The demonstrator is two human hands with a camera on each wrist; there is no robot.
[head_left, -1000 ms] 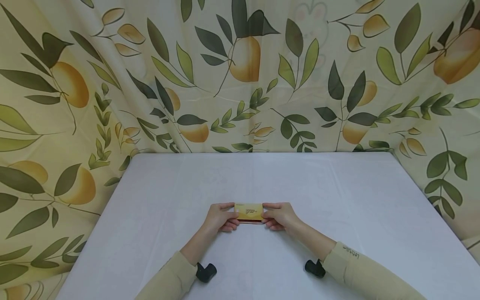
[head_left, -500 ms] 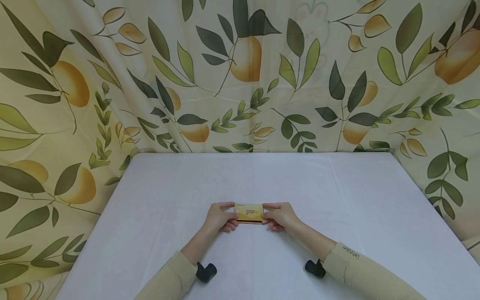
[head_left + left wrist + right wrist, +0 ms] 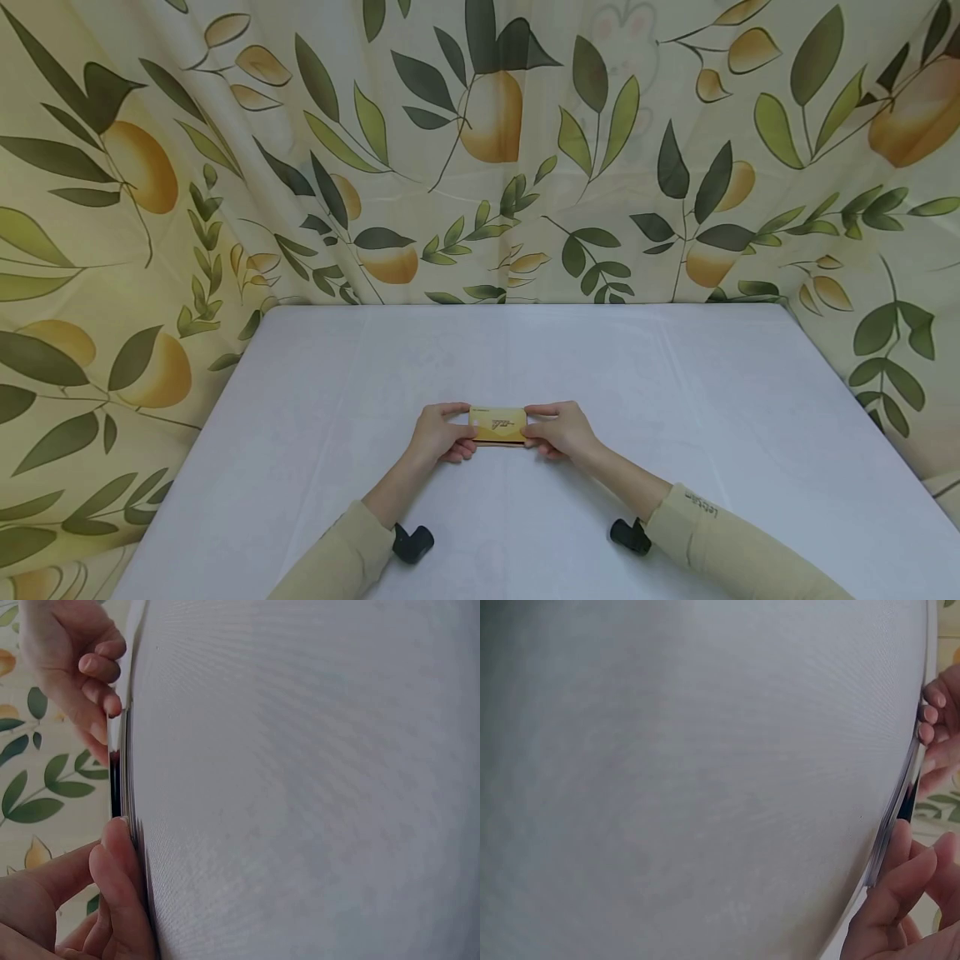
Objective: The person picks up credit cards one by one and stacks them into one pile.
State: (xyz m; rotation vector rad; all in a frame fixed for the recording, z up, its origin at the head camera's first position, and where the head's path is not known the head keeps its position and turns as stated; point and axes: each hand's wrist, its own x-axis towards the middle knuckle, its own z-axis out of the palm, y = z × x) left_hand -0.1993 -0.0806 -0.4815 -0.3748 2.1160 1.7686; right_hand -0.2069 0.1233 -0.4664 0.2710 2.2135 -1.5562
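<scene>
A small yellow booklet (image 3: 498, 423), printed with a small dark mark, lies at the middle of the white table. My left hand (image 3: 437, 433) pinches its left end, thumb on the yellow cover and forefinger at the far corner. At the opposite end my right hand (image 3: 562, 431) grips it the same way. Thin layers and a dark gap under the cover show along the near edge of the booklet (image 3: 116, 784) in the left wrist view. From the right wrist, the booklet (image 3: 904, 802) appears edge-on, close over the tabletop. Its underside is hidden.
The white table (image 3: 360, 358) stretches out on all sides of the hands. A curtain (image 3: 465, 208) with leaves and orange fruit hangs behind and to the left. Black wrist cameras (image 3: 413, 546) sit at the cuffs of both beige sleeves (image 3: 337, 550).
</scene>
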